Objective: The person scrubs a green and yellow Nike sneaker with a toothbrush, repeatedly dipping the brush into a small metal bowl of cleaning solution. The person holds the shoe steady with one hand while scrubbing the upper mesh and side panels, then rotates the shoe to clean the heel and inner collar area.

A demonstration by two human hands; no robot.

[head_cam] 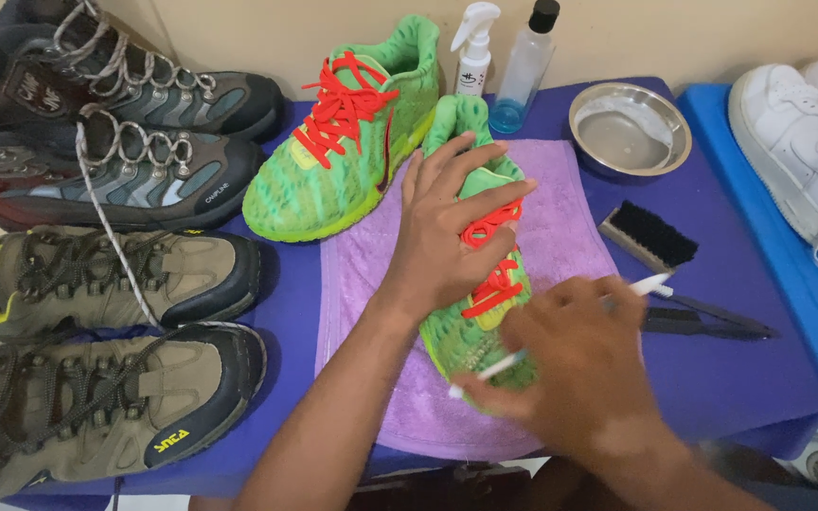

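Green sneaker [471, 326] lies on the purple towel [560, 237], which shields the bench [712, 369]. Left hand [447, 237] presses flat on the sneaker, fingers spread, pinning it. Right hand [579, 364], blurred, fingers closed around a white brush [650, 284], bristles at the toe.

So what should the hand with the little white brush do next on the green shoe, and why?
Probably keep stroking the thin white brush across the toe of the bright green sneaker with red laces. The right hand holds its bristle end at the toe, the left hand pins the sneaker flat on the purple towel, and the toe looks wet.
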